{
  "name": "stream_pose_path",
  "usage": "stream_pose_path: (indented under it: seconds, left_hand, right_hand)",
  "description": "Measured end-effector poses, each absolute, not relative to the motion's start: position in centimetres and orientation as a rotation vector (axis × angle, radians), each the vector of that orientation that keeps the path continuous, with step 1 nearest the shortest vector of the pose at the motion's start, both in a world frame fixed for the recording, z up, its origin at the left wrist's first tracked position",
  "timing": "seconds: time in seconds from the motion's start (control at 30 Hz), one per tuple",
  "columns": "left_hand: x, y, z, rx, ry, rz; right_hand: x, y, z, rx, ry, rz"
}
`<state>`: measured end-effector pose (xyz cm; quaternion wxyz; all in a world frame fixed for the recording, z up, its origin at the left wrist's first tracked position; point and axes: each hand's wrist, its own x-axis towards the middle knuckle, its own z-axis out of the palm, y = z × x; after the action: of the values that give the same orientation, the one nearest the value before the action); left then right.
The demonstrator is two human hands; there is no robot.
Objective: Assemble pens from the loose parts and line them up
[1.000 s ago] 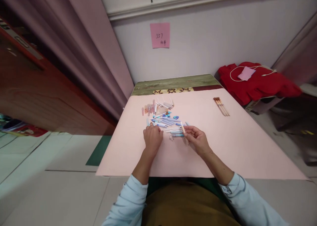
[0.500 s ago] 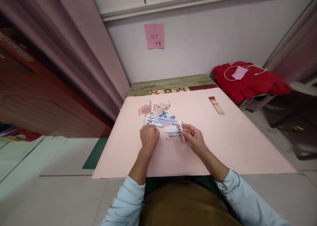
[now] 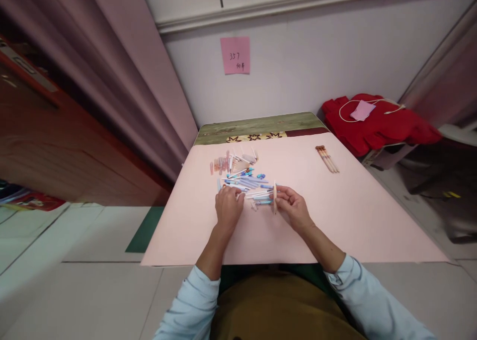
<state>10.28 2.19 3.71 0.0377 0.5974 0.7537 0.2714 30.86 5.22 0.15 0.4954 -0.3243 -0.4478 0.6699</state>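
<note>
A heap of loose pen parts (image 3: 244, 178), blue, white and orange, lies on the pink sheet (image 3: 335, 215) covering the table. My left hand (image 3: 228, 208) rests curled at the near edge of the heap, its fingertips pinching among the white and blue tubes; what it grips I cannot make out. My right hand (image 3: 293, 210) is closed on a pale pen barrel (image 3: 275, 197), holding it nearly upright just right of the heap.
Several finished pens (image 3: 327, 159) lie together at the far right of the sheet. Beyond the sheet shows a green patterned tabletop (image 3: 261, 124). A red cloth with a white cable (image 3: 376, 121) sits on a stool at right. A curtain hangs at left.
My right hand has tilted the pale barrel more upright. My left hand has shifted slightly right along the heap's edge. The camera view has swayed a little.
</note>
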Motion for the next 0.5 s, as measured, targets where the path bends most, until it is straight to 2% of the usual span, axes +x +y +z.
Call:
stream_pose_path:
  seconds: [0.17, 0.3, 0.5]
  left_hand:
    - [13.2, 1.0, 4.0, 1.479, 1.817, 1.26]
    - [16.3, 0.4, 3.7, 0.934, 1.374, 1.272]
    - [17.7, -0.2, 3.9, 0.606, 1.192, 1.172]
  right_hand:
    - [30.8, 5.2, 0.2, -0.757, -1.064, 1.658]
    - [30.9, 5.3, -0.1, -0.736, -1.069, 1.681]
    - [31.0, 5.6, -0.3, -0.741, -0.999, 1.627]
